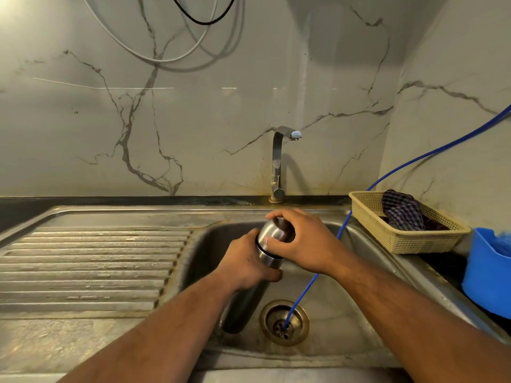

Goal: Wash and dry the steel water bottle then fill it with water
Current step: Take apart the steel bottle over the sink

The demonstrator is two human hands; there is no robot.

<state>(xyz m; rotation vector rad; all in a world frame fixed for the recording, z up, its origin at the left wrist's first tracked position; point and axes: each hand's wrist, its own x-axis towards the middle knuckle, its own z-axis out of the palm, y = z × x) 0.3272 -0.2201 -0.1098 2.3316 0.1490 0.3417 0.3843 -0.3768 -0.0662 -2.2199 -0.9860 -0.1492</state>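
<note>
Head view: steel water bottle [243,305] was held tilted over sink basin [345,299]; tap [279,158] ran no water. Left hand [246,264] wrapped the body, right hand [301,241] curled over cap [272,230]. Likely uncapping before washing; next needed a firm counter-twist.

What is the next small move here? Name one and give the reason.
Probably twist the cap off with the right hand. The left hand grips the steel water bottle by its body over the sink basin. The right hand's fingers curl round the cap, which looks still seated, and no water runs from the tap. The inside cannot be washed until it opens.
</note>
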